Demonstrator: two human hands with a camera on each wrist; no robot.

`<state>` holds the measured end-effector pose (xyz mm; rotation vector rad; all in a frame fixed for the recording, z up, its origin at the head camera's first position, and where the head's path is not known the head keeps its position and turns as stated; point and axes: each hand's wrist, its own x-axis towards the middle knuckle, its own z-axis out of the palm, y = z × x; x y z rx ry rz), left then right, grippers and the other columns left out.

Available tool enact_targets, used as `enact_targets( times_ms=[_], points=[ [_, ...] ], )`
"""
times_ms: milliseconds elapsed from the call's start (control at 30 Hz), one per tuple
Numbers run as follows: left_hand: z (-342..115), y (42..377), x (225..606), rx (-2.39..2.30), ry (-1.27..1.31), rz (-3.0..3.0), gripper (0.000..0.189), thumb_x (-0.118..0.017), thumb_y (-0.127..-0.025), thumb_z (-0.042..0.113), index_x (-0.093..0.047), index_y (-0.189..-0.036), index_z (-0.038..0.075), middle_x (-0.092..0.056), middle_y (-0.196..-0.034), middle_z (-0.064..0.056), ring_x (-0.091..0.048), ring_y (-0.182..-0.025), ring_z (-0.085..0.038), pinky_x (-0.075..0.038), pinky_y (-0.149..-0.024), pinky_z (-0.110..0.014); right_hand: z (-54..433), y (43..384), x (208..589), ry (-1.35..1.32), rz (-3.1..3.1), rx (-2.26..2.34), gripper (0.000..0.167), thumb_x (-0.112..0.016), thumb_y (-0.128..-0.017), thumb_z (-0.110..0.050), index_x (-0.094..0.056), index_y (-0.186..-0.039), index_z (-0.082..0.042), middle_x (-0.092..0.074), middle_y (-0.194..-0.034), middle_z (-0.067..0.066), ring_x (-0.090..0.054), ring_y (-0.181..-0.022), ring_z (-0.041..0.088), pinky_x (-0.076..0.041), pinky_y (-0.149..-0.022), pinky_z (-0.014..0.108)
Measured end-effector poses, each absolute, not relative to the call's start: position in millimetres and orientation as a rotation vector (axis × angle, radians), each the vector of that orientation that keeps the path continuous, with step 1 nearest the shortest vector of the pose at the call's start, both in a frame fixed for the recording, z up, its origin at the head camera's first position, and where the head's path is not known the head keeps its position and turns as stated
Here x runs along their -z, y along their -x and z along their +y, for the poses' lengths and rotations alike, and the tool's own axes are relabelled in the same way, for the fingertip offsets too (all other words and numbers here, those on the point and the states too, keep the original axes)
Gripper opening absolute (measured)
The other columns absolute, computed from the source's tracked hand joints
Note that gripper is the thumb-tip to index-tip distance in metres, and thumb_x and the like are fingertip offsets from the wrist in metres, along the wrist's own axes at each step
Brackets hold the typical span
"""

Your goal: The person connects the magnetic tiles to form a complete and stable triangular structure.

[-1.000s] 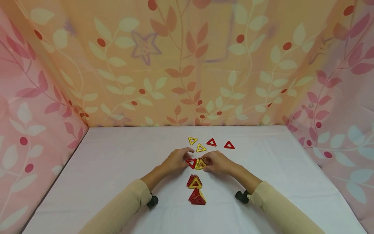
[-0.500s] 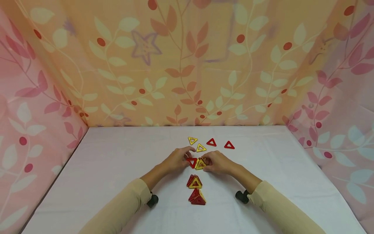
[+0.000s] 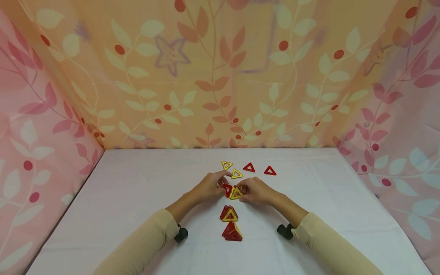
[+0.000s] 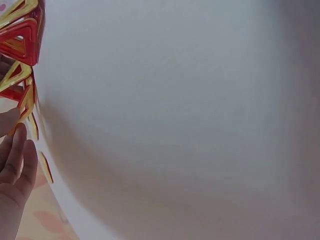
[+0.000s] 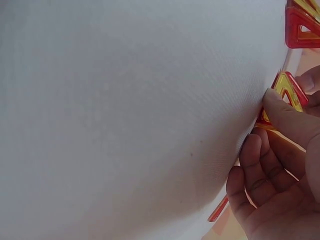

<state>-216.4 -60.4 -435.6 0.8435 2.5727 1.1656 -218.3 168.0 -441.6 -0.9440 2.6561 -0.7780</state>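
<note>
Red triangle tile (image 3: 227, 190) advice, anyone? Left hand (image 3: 211, 186) has it pinched by its outer side, right beside the yellow-and-red cluster (image 3: 236, 193). Can't tell if the edges actually meet.

Looks like a pyramid getting closed up, imo. What's the right hand (image 3: 257, 191) up to?

Gripping the cluster, thumb on one side and fingers on the other, so both hands are busy. The tile's in the gap between them, on the cluster's left. Can't tell whether it's touching the table (image 3: 137, 191).

Then I'd use the right hand purely as an anchor and let the left do the moving. Line up one whole edge first, then tip the tile in until the corners match. Go light on the squeeze, or the cluster could fold.

Anything to copy the angle from?

Yep, the red-and-yellow pyramid (image 3: 229, 214) sits nearer the person, with the dark red pyramid (image 3: 232, 232) just below it. Also, mind the loose yellow tile (image 3: 236, 174) by the left fingertips, easy to knock that one.
</note>
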Motion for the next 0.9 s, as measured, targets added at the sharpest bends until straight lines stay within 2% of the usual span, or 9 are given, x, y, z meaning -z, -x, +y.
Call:
enact_targets(
  times_ms=[300,900],
  points=[
    [-55,214,433,-1.127,-0.839,2.588,0.052,-0.067,-0.087,-0.009,-0.054,-0.137,0.003,-0.069,-0.108,-0.011,-0.067,-0.094,-0.020,-0.056,-0.083,-0.029,167,218,441,0.931,2.654,0.766,0.036,-0.081,-0.083,-0.013,-0.070,-0.114,0.000,-0.057,-0.074,-0.006,-0.051,-0.069,0.010,-0.044,-0.063,0.024],
    [-48,213,436,-1.199,-0.840,2.530,0.047,-0.067,-0.090,-0.006,-0.054,-0.134,0.003,-0.069,-0.110,-0.010,-0.070,-0.099,-0.021,-0.056,-0.083,-0.030,167,217,440,0.919,2.662,0.773,0.035,-0.081,-0.083,-0.012,-0.070,-0.114,0.000,-0.057,-0.074,-0.005,-0.052,-0.070,0.011,-0.043,-0.063,0.024]
  ],
)
